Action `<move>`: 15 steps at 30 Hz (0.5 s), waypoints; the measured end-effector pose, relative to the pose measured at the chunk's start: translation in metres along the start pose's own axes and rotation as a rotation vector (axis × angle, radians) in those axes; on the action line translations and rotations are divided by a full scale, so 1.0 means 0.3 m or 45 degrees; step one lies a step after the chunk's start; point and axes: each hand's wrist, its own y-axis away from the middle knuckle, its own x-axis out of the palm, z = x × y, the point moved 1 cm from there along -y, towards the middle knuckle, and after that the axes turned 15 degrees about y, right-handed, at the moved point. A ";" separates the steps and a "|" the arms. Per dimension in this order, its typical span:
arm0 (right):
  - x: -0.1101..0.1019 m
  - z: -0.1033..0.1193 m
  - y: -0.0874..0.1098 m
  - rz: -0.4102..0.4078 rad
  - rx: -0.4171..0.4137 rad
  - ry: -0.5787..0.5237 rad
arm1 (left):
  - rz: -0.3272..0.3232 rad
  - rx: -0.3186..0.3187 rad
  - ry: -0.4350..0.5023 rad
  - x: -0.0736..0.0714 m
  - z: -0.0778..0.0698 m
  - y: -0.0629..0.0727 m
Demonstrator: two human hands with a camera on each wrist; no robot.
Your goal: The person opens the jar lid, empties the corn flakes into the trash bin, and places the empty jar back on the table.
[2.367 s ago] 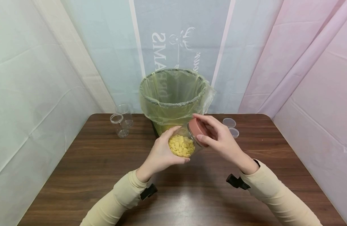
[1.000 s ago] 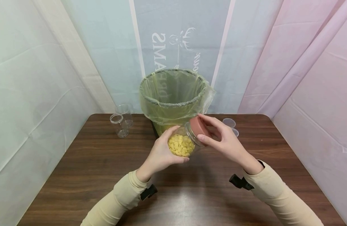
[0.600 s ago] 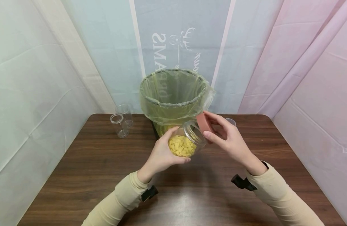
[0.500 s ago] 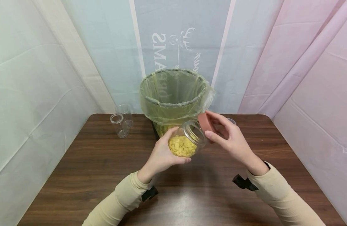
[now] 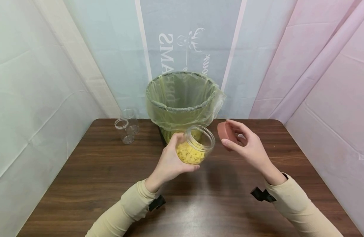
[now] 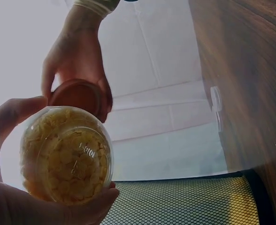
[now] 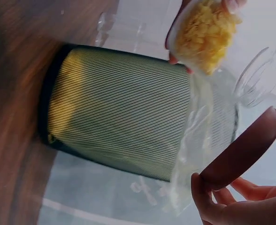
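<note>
My left hand grips a clear jar by its side, fingers and thumb wrapped around it. Yellow flakes fill its lower part, and its threaded mouth is uncovered, tilted up and to the right. To the right of that mouth, my right hand pinches a reddish-pink lid by its edge, a small gap away from the jar. In the left wrist view the jar's base faces the camera, with the lid behind it. The right wrist view shows the lid edge-on.
Behind the jar stands a mesh wastebasket lined with a pale yellow bag. Two clear jars without lids, the nearer one overlapping the other, stand at the back left of the wooden table. Clear discs lie on the tabletop behind my right hand.
My right hand has lifted the lid off the jar and carried it to the right. My left hand has stayed nearly in place, the jar's open mouth now turned more upward.
</note>
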 end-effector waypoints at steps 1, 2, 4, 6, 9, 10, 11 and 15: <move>0.001 -0.010 0.001 -0.003 0.018 0.012 | -0.005 -0.004 0.002 0.000 0.000 0.000; 0.003 -0.019 0.001 -0.006 0.036 0.023 | -0.008 -0.008 0.008 0.000 0.001 0.001; 0.007 -0.039 0.000 -0.011 0.074 0.039 | -0.013 -0.013 0.015 0.000 0.003 0.001; 0.012 -0.058 -0.002 -0.011 0.116 0.057 | -0.018 -0.017 0.022 0.000 0.006 0.000; 0.018 -0.083 -0.006 0.001 0.180 0.088 | -0.031 -0.024 0.027 -0.003 0.014 -0.001; 0.020 -0.090 -0.007 0.007 0.201 0.103 | -0.037 -0.027 0.026 -0.005 0.016 -0.001; 0.021 -0.096 -0.008 0.014 0.220 0.118 | -0.042 -0.028 0.028 -0.007 0.018 -0.001; 0.025 -0.119 -0.008 0.025 0.262 0.163 | -0.060 -0.017 0.026 -0.016 0.024 0.001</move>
